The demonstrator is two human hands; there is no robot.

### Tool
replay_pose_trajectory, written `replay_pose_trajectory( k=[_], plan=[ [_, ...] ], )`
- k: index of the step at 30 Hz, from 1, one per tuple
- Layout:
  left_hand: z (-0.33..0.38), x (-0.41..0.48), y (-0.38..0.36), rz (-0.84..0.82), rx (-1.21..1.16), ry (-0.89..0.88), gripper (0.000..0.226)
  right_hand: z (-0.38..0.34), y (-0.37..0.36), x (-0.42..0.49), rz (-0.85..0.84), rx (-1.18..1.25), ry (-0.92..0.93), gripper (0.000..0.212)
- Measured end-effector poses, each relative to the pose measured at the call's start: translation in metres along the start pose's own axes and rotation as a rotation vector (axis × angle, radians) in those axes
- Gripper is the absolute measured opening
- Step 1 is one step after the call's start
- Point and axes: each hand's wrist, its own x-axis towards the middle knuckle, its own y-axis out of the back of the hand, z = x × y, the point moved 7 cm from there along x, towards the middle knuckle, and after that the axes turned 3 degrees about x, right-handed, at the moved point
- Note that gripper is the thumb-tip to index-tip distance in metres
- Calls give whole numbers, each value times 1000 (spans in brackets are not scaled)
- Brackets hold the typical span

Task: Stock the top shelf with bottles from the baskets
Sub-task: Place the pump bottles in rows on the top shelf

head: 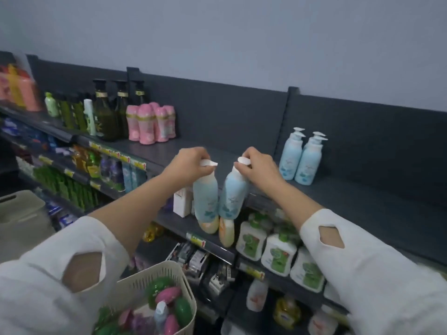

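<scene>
My left hand [187, 163] grips the white pump top of a light blue bottle [205, 197], which hangs in the air in front of the top shelf's edge. My right hand [260, 166] holds a second light blue pump bottle [233, 197] the same way, right beside the first. On the dark top shelf [338, 197], several matching blue pump bottles [301, 158] stand at the right. A cream basket [154, 281] with pink, green and purple bottles sits low at the front left.
Further left on the top shelf stand pink bottles [152, 123], dark green pump bottles [113, 112] and orange ones [21, 93]. Lower shelves hold white and green soap bottles [278, 252] and small boxes. A grey bin [21, 218] is at the left edge.
</scene>
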Motion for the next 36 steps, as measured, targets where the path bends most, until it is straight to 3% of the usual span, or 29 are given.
replay_pose_trajectory(
  k=[5,11,26,33,36],
  plan=[
    [67,48,-7,59,-111,-62,23,42,74,3,134,-2,-47,25],
    [121,89,-51,-16,-201,-57,23,101,121,11,188,-85,-141,23],
    [143,174,-137,-190,-221,-60,25,182,120,67,137,-203,-251,31],
    [150,181,-165,-197,-390,-155,24,199,106,81,237,-15,-273,28],
    [144,174,-171,-182,-511,-155,27,212,96,71,261,243,-307,54]
  ],
)
